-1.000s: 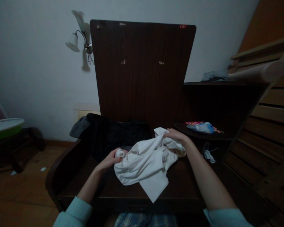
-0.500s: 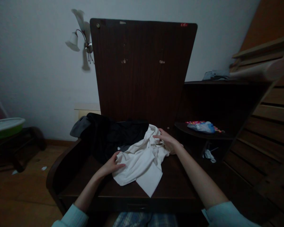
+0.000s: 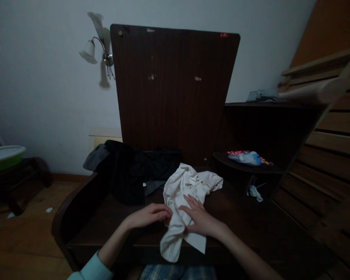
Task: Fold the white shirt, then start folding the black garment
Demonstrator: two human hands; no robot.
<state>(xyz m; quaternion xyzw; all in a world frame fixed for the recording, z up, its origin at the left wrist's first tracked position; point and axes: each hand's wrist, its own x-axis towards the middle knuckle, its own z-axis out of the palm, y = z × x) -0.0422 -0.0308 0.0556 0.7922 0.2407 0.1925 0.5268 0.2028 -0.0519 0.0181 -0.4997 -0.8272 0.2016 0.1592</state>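
A crumpled white garment (image 3: 189,182) lies on the dark wooden desk top, one end hanging over the front edge. My left hand (image 3: 151,216) is at its left side, with bent fingers closed on the edge of the fabric. My right hand (image 3: 201,219) rests on the garment's lower part, fingers stretched and spread. Behind and to the left lies a heap of black clothing (image 3: 131,171), with a grey piece (image 3: 156,186) showing near the white fabric.
A tall dark panel (image 3: 175,93) stands upright behind the desk (image 3: 105,229). On the right, a corner shelf (image 3: 218,157) holds a plastic bag (image 3: 246,158). Wooden slats (image 3: 332,144) lean at the far right. A green basin (image 3: 6,161) sits on a stool at left.
The white garment has been drawn nearer and bunched narrower, its front end now over the edge. My right hand has come down from its far side; my left hand has moved right.
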